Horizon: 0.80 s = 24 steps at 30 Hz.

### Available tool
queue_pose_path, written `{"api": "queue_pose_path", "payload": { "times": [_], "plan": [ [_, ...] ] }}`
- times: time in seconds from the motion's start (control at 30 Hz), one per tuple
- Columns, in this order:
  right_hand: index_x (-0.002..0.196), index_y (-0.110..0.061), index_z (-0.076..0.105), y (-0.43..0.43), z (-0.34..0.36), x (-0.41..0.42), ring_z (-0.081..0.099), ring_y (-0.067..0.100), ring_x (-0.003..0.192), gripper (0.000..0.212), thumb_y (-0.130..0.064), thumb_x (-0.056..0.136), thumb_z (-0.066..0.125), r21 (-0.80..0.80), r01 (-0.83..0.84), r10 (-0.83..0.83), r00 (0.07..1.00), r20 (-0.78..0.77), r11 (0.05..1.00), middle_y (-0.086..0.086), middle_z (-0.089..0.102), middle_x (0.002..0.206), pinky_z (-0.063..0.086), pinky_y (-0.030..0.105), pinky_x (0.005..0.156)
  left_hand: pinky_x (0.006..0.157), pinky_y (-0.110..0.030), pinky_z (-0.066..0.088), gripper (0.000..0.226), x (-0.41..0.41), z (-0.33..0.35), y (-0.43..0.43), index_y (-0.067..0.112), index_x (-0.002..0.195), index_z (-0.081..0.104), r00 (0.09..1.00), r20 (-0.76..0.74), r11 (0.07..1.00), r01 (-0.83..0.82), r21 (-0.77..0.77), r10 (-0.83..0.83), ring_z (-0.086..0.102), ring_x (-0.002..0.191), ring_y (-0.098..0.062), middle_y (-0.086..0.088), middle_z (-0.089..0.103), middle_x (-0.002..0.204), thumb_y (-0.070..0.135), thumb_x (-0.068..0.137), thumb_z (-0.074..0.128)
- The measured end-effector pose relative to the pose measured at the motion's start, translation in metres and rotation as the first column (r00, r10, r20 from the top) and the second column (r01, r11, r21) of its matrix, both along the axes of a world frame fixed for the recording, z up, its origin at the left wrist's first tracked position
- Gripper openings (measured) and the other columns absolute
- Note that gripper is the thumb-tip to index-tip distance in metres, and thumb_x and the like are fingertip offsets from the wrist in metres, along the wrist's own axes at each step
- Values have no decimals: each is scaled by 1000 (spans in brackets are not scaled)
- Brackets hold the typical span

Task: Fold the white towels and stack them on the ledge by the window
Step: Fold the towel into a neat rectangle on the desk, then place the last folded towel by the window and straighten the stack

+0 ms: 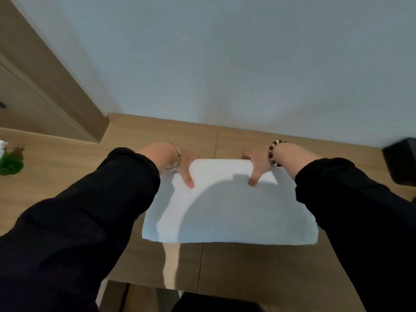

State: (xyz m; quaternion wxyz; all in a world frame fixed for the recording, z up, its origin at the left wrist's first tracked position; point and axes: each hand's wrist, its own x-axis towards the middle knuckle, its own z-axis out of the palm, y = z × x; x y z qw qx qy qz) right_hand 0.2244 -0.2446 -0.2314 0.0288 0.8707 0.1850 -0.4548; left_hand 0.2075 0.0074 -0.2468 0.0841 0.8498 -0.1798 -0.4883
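Centrally on table (270,266): white towel (225,210)

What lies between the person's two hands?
Head view: only the white towel spans from left hand to right hand, both gripping its far edge.

**Views:** one, a wide-angle head camera worn by the person.

**Position:** above the near edge of a wooden table (258,266).

**Direction:** forward and steeply down, facing the pale wall (225,52) behind the table.

**Range:** close. The left sleeve (78,210) and right sleeve (360,210) enter from the bottom corners and fill much of the lower frame. The left hand (184,165) and right hand (256,163) sit near mid-frame, at the far edge of a white towel (225,210).

**Coverage:** table across the lower half, wall across the upper half. A wooden panel (33,75) is at the upper left, a green thing (10,163) at the left border and a dark box (403,163) at the right border.
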Motion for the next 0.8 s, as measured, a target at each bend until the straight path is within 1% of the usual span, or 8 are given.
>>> {"api": "queue_pose_path", "payload": {
  "times": [0.03,0.17,0.3,0.43,0.53,0.6,0.7,0.8],
  "plan": [
    [122,-20,49,1,-7,-1,56,15,89,77,-48,58,83,11,-5,5,1000,-6,1000,-6,58,107,44,27,75,93,-33,45,64,-1,-3,-1,24,114,53,1000,-11,1000,-8,4,8,59,106,-18,9,63,106,30,60,87],
    [110,-22,51,3,-18,-3,58,21,95,60,-44,64,82,25,-24,25,998,-51,999,-2,58,107,50,31,80,96,-36,46,73,-3,-3,-3,25,121,54,1000,9,999,-3,47,2,59,104,-17,8,63,112,38,56,87],
    [112,-19,62,7,-16,1,63,22,95,57,-45,65,81,11,-75,76,991,-109,997,0,64,108,54,32,76,94,-39,47,78,-9,-1,-4,22,123,52,994,65,996,-89,32,87,57,106,-20,5,61,114,37,55,87],
    [100,-23,65,21,-3,1,63,11,80,48,-46,61,82,33,-94,97,989,-113,995,-8,65,93,47,21,60,91,-39,48,73,-27,3,9,25,115,51,975,102,979,-203,29,200,58,100,-20,6,59,110,41,53,87],
    [94,-21,66,48,12,-3,66,15,82,52,-52,54,79,32,-136,138,985,-100,990,-4,68,94,55,28,70,79,-32,47,63,-52,9,31,28,102,47,939,155,950,-311,-7,308,56,89,-19,9,57,98,40,54,86],
    [95,-18,64,73,22,-10,67,21,85,66,-59,44,75,43,-164,166,984,-63,986,0,69,94,58,35,76,74,-32,49,63,-73,18,54,24,101,48,903,217,926,-378,-11,371,58,87,-19,7,57,95,41,53,85],
    [93,-17,62,125,37,-28,66,22,80,67,-60,43,71,91,-249,250,968,2,964,0,68,89,58,35,73,77,-39,55,61,-114,34,100,23,100,49,833,280,869,-495,-8,477,64,84,-23,1,64,94,40,52,84],
    [91,-15,66,192,56,-57,65,21,71,66,-61,44,66,114,-368,364,930,56,923,3,71,86,56,31,65,70,-34,52,59,-172,55,151,25,95,47,752,366,807,-590,5,548,60,82,-23,5,58,88,42,53,83]
  ]
}}
